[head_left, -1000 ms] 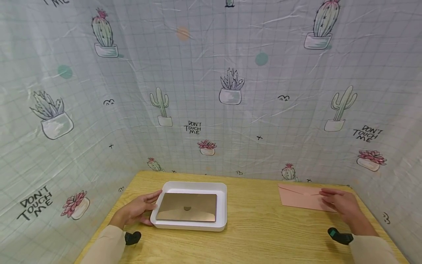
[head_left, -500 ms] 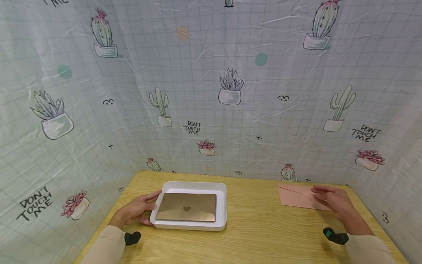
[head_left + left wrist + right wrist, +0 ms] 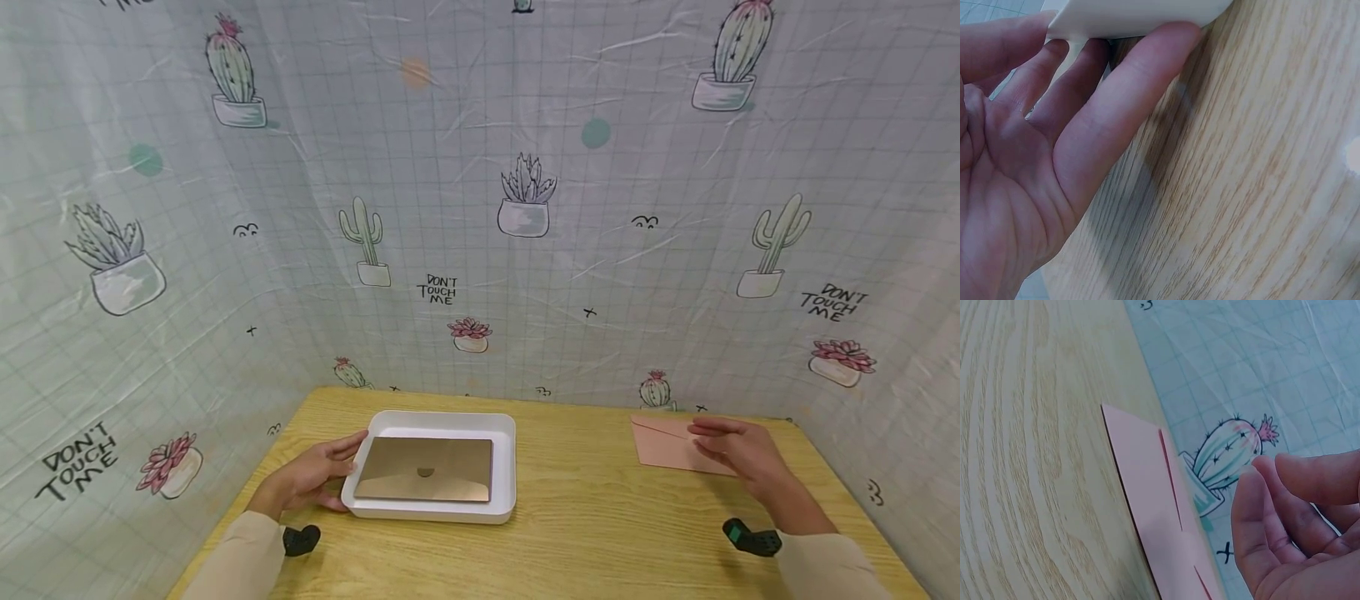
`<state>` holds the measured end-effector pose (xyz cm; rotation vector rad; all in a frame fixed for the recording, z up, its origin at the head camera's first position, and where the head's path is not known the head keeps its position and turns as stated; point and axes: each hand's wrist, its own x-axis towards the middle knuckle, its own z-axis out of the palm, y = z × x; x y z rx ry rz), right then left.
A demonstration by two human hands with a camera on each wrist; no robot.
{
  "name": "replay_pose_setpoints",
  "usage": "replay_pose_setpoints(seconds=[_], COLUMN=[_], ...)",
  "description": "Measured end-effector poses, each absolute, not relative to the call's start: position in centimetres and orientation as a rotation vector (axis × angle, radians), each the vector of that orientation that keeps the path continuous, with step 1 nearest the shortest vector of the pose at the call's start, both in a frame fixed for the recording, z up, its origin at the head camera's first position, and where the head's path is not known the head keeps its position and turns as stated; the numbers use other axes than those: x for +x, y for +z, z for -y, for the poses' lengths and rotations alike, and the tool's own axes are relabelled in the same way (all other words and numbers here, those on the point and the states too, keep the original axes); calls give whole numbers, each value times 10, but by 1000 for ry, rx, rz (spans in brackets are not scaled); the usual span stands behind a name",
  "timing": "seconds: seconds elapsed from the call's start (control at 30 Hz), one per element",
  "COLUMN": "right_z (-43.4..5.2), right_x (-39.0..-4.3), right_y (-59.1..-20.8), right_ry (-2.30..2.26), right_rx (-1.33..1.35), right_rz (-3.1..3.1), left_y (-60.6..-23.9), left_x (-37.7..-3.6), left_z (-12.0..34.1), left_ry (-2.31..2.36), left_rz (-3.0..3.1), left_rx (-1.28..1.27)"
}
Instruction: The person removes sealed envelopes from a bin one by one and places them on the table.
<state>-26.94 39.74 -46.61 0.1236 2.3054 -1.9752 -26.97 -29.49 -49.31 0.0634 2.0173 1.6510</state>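
A white tray (image 3: 505, 508) stands at the left of the table, with a gold envelope (image 3: 423, 462) with a small dark semicircle lying inside. My left hand (image 3: 313, 477) holds the tray's left end, fingers at the far corner and thumb along the near one. In the left wrist view the left thumb (image 3: 1129, 94) lies against the tray's wall. A pink envelope (image 3: 660, 446) lies at the back right. My right hand (image 3: 742, 454) is above its right part, hiding that end. In the right wrist view its fingers are bent loosely with nothing between them and the thumb.
The wooden table (image 3: 577, 500) ends at a curtain (image 3: 585, 250) printed with cacti, which hangs behind and on both sides. A dark strap-on device (image 3: 302, 541) sits at the left wrist, and another dark device (image 3: 752, 538) at the right one.
My right hand has moved left over the pink envelope, covering more of its middle. The left hand, the tray and the gold envelope have stayed where they were.
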Motion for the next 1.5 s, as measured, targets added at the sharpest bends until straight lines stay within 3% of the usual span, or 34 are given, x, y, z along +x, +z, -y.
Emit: replay_pose_setpoints(seconds=[1.5], right_z=[-342], right_x=[-257], right_y=[-456], right_ry=[-1935], right_rx=[-44], right_rz=[-2198], left_y=[-497], left_x=[-268], left_z=[296], left_ry=[1650], left_rz=[-2042], left_rx=[73])
